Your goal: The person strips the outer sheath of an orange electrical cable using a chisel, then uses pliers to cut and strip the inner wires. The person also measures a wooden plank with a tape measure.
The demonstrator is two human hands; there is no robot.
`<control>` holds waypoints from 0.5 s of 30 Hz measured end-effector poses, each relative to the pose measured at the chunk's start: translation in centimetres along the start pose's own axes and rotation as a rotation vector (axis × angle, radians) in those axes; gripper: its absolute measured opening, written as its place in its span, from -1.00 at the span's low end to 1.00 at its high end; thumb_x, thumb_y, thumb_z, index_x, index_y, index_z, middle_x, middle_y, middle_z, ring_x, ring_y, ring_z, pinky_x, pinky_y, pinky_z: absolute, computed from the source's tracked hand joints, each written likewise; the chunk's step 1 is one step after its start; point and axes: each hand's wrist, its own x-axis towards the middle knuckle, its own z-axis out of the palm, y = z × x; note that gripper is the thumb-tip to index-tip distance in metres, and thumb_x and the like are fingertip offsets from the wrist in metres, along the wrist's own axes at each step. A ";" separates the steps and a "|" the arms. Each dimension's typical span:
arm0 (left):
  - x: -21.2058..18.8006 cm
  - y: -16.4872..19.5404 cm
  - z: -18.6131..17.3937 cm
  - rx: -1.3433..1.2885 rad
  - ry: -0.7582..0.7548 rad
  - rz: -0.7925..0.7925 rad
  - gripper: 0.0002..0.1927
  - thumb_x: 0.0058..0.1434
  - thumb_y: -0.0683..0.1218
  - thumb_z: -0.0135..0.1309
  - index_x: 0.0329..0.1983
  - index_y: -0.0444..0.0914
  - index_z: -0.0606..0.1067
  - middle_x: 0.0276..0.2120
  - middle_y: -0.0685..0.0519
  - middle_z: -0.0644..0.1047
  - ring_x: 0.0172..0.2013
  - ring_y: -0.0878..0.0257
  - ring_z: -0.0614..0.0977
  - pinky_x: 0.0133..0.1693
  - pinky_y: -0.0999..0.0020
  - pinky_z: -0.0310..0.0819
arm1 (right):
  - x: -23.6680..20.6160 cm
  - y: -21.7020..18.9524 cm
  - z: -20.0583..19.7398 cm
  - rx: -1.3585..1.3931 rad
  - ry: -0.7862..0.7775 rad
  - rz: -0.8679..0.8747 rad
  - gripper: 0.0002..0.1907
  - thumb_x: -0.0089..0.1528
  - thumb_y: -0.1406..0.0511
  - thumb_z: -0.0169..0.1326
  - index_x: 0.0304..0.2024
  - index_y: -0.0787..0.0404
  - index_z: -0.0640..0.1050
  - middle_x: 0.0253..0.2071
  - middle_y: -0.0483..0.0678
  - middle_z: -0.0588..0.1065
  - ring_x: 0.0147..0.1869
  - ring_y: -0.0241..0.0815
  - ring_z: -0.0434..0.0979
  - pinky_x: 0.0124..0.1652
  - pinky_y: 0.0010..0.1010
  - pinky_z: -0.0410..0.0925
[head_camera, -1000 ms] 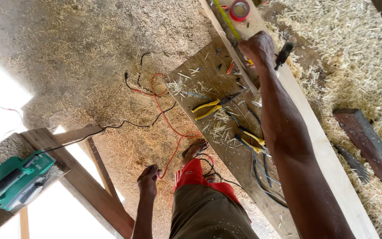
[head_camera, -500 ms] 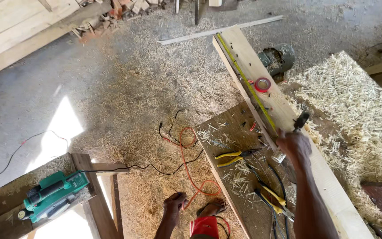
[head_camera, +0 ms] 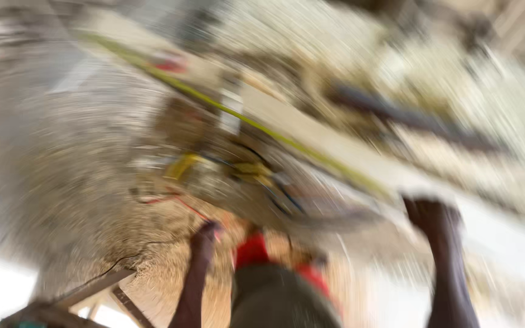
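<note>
Head view is badly blurred: the right hand is laid against a long plank, grip unclear; the left hand hangs free, its opening unreadable; progress cannot be judged.

My view smears badly here, so only coarse shapes hold. The long pale wooden plank runs as a diagonal from about ten o'clock down toward four o'clock across the middle. A thin yellow-green strip lies along its length, near the lower edge. The plank's lower end reaches my right hand at about four o'clock; I cannot tell whether the hand grips it or only touches.
</note>
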 end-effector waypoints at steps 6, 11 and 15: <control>-5.2 -2.6 7.3 -0.282 -0.312 -0.060 -0.95 0.32 -0.27 0.12 -0.17 -0.32 0.53 -0.30 -0.04 0.58 -0.25 0.19 0.59 -0.15 0.36 0.47 | -12.9 22.1 2.3 0.358 0.379 0.023 -0.74 0.39 0.02 0.25 -0.21 0.00 0.73 -0.29 -0.10 0.63 -0.28 -0.29 0.55 -0.37 -0.38 0.42; -8.5 -1.5 12.2 -0.227 -0.522 -0.056 -0.91 0.37 -0.35 0.12 -0.10 -0.37 0.55 -0.19 -0.03 0.59 -0.16 0.17 0.59 -0.02 0.30 0.48 | -21.4 33.7 4.0 0.146 0.487 0.050 -0.75 0.38 0.06 0.33 -0.27 0.04 0.73 -0.35 -0.16 0.60 -0.33 -0.26 0.53 -0.36 -0.29 0.33; -10.9 -2.0 18.5 -0.123 -0.691 -0.058 -0.89 0.34 -0.33 0.09 -0.10 -0.38 0.57 -0.21 -0.09 0.60 -0.18 0.13 0.62 -0.02 0.22 0.53 | -27.1 43.2 4.0 0.034 0.455 0.174 -0.80 0.38 0.07 0.31 -0.22 0.00 0.72 -0.36 -0.23 0.61 -0.31 -0.35 0.54 -0.30 -0.36 0.39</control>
